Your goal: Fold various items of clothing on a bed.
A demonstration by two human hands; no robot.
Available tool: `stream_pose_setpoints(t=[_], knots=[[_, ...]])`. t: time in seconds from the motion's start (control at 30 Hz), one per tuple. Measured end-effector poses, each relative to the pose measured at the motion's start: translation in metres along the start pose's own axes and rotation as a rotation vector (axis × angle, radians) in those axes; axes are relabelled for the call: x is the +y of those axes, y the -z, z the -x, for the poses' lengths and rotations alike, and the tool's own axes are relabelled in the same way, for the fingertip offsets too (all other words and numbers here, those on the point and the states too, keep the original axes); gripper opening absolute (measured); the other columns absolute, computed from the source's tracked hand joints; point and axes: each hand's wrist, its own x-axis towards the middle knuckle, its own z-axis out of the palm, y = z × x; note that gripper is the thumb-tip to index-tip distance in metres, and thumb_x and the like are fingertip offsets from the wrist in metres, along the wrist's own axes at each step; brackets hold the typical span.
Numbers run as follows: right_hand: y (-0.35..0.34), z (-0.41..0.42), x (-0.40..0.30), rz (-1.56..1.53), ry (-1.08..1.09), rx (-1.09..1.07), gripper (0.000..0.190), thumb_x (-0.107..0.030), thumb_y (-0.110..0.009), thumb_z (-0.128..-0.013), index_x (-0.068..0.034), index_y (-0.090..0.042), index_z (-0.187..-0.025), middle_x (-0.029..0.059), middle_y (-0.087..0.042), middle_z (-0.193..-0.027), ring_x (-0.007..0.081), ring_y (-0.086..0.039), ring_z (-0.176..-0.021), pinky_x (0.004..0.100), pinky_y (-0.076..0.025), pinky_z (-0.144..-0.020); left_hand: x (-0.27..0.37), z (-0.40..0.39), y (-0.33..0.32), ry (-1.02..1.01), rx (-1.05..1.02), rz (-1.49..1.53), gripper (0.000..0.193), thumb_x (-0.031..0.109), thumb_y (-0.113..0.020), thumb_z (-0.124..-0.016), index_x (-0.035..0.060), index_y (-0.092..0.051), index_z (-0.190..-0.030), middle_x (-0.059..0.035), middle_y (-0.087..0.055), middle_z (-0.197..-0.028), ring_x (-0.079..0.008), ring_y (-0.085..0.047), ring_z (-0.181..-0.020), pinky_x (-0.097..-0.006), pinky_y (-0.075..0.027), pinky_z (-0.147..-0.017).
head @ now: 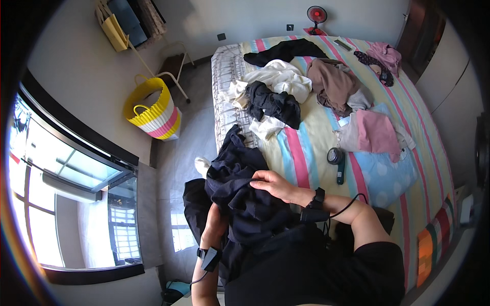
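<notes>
A dark navy garment (241, 191) lies bunched before me, across my lap and the near left edge of the bed. My right hand (272, 186) pinches a fold of it from above, thumb and fingertips on the cloth. Lower and to the left, my left hand (215, 223) holds the same garment from beneath, with its fingers hidden in the folds. Black fabric (193, 202) hangs at the left of the garment, over the floor. Just beyond it a bit of white cloth (202, 166) shows.
Loose clothes cover the striped bed (296, 157): a charcoal garment (273, 103), white clothes (285, 76), a brown garment (333, 82) and a pink one (377, 132). A handheld device (337, 160) lies right of my hands. Left stand a yellow basket (153, 114) and a window (88, 199).
</notes>
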Motion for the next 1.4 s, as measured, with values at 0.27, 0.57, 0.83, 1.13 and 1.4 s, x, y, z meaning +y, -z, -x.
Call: stream_pose_setpoints(t=[0.27, 0.57, 0.83, 1.13, 1.4], knots=[[0.012, -0.002, 0.015, 0.001, -0.147, 0.024, 0.018, -0.024, -0.058, -0.087, -0.006, -0.059, -0.086, -0.0064, -0.050, -0.078, 0.0025, -0.043, -0.074, 0.0195, -0.035, -0.067, -0.011, -0.017, -0.004, 0.126, -0.003, -0.307, 0.052, 0.030, -0.051, -0.090, -0.0004, -0.038, -0.130, -0.0127, -0.046, -0.130, -0.0247, -0.045, -0.119, -0.0339, -0.034, -0.102], [0.040, -0.005, 0.016, -0.347, -0.137, 0.125, 0.017, -0.019, -0.051, -0.092, -0.006, -0.058, -0.100, -0.0001, -0.060, -0.096, 0.0090, -0.056, -0.092, 0.0244, -0.043, -0.082, -0.009, -0.043, 0.019, -0.084, 0.117, 0.170, 0.038, 0.018, -0.037, -0.095, 0.0012, -0.042, -0.128, -0.0128, -0.050, -0.126, -0.0280, -0.051, -0.113, -0.0402, -0.039, -0.099], [0.041, -0.013, 0.023, -0.311, -0.144, 0.220, 0.017, -0.020, -0.049, -0.093, -0.006, -0.057, -0.099, -0.0017, -0.059, -0.093, 0.0064, -0.055, -0.085, 0.0236, -0.045, -0.075, -0.034, -0.055, 0.066, 0.014, -0.452, 0.562, 0.041, 0.028, -0.039, -0.095, 0.0063, -0.042, -0.130, -0.0109, -0.047, -0.130, -0.0253, -0.046, -0.118, -0.0406, -0.036, -0.099], [0.023, -0.020, 0.021, -0.380, -0.167, 0.195, 0.026, -0.023, -0.047, -0.094, -0.003, -0.055, -0.109, 0.0034, -0.060, -0.103, 0.0130, -0.057, -0.096, 0.0281, -0.044, -0.086, -0.015, -0.032, -0.004, 0.095, 0.084, -0.200, 0.059, 0.031, -0.061, -0.085, 0.0023, -0.038, -0.130, -0.0084, -0.049, -0.125, -0.0219, -0.046, -0.116, -0.0333, -0.031, -0.102], [0.042, -0.014, 0.007, -0.365, -0.078, 0.350, 0.025, -0.024, -0.050, -0.092, -0.004, -0.057, -0.104, 0.0028, -0.060, -0.100, 0.0116, -0.057, -0.091, 0.0267, -0.045, -0.081, -0.002, -0.038, 0.034, -0.042, 0.167, 0.415, 0.029, 0.015, -0.041, -0.094, 0.0083, -0.045, -0.122, -0.0067, -0.053, -0.121, -0.0227, -0.052, -0.111, -0.0421, -0.037, -0.098]])
